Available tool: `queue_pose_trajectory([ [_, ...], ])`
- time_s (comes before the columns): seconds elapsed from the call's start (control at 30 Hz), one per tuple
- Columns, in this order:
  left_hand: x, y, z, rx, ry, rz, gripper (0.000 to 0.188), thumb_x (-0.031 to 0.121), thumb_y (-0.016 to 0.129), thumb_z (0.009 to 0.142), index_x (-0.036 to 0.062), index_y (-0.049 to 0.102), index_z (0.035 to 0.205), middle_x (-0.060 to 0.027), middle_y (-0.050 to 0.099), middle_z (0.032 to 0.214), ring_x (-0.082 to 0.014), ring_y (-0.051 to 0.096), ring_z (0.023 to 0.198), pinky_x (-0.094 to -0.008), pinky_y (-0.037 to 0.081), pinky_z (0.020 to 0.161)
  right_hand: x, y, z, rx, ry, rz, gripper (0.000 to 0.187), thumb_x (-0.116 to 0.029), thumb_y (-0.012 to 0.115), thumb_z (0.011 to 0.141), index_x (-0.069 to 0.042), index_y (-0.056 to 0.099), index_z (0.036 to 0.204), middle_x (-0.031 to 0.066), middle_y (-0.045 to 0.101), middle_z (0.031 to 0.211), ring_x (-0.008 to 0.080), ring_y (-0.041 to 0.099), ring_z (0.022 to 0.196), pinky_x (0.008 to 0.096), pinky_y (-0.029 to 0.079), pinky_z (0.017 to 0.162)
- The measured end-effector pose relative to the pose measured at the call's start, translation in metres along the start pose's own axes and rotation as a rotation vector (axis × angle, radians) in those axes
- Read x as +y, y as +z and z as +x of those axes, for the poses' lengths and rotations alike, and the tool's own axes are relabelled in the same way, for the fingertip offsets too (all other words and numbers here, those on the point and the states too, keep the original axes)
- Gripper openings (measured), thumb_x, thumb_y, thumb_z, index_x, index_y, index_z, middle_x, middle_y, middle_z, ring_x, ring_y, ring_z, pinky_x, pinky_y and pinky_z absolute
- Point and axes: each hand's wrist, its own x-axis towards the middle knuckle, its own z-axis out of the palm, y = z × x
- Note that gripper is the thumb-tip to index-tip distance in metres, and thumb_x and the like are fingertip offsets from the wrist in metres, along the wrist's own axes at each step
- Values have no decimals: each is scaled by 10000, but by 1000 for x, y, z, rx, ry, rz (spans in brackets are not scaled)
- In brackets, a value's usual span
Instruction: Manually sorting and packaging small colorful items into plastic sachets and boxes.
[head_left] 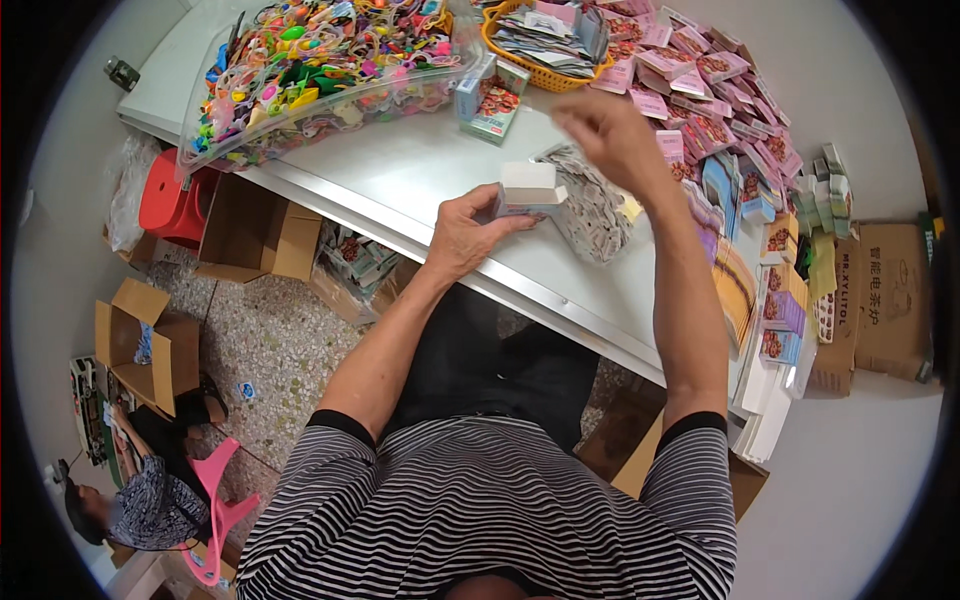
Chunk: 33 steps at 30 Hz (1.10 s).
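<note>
My left hand (468,235) grips a small white carton (528,183) at the table's front edge, thumb along its near side. The carton's top end faces me, and a small flap stands out at its right. My right hand (612,138) is raised over the table, beyond the carton, with its fingers curled together. What they hold, if anything, I cannot make out. Beneath that wrist lies a clear plastic bag (597,222) full of small printed packets. Behind the carton, a green box (497,108) with food pictures stands beside a light-blue box (468,97).
A clear tub (330,110) heaped with colourful small plastic pieces fills the back left. Beside it sits a yellow basket (552,72) of flat packets. Pink boxes (690,70) pile up at the back right. A co-worker (150,500) sits at lower left, near open cartons (170,350).
</note>
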Motion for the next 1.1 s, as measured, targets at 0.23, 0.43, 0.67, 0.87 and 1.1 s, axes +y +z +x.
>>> queue_pose_trajectory([
  [0.23, 7, -19, 14, 8, 23, 122, 384, 93, 833, 804, -10, 711, 1153, -64, 751, 1014, -88, 654, 886, -256, 530, 822, 115, 27, 151, 289, -333, -460, 492, -224, 579, 979, -113, 489, 1449, 202, 560, 1365, 370, 526, 1269, 448, 435, 1057],
  [0.43, 0, -22, 13, 21, 26, 143, 379, 102, 841, 792, 0, 717, 1135, -80, 742, 991, -100, 645, 850, -264, 526, 798, 143, 35, 194, -98, -186, -463, 473, -258, 504, 1014, -73, 472, 1448, 211, 549, 1378, 391, 523, 1266, 444, 426, 1070],
  [0.67, 2, -35, 25, 17, 36, 193, 381, 119, 838, 794, -2, 713, 1133, -99, 738, 979, -120, 650, 818, -268, 527, 778, 122, 39, 197, 100, -88, -371, 337, -296, 508, 1024, -56, 680, 1187, 213, 693, 1112, 396, 648, 1046, 457, 502, 907],
  [0.87, -4, -25, 22, -3, 29, 193, 408, 86, 834, 801, 2, 710, 1181, -69, 751, 1038, -117, 679, 892, -272, 544, 839, 120, 20, 163, 376, -61, -307, 288, -299, 590, 992, -82, 709, 1140, 181, 721, 961, 353, 698, 867, 413, 537, 787],
  [1.1, -4, -6, 11, 57, 52, 39, 476, 115, 847, 795, -31, 663, 1209, -103, 754, 1021, -122, 681, 903, -276, 542, 836, 85, -16, 94, 676, 36, 241, 204, -225, 748, 916, -30, 750, 977, 24, 726, 802, 78, 642, 688, 248, 508, 623],
])
